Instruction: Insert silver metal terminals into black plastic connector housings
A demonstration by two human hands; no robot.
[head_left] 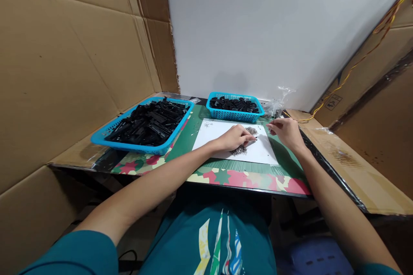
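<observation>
My left hand [237, 137] rests over a white sheet [222, 128], its thumb and fingers pinched together. A tiny dark piece shows at its fingertips, too small to name. Beside those fingers lie two heaps of small brownish metal parts: one heap [251, 130] just beyond them, another heap [239, 151] on the near side, partly covered by the hand. Past the sheet's right edge, my right hand [287, 131] is raised with its fingers closed in a pinch. Whatever it may hold is hidden.
A blue basket [161, 149] of long black plastic parts stands at left. Behind the sheet is a smaller blue basket [235, 115] with black pieces. Crumpled clear plastic [277, 105] lies at back right, near a yellow wire [346, 78]. Cardboard walls [80, 51] flank the green table [183, 142].
</observation>
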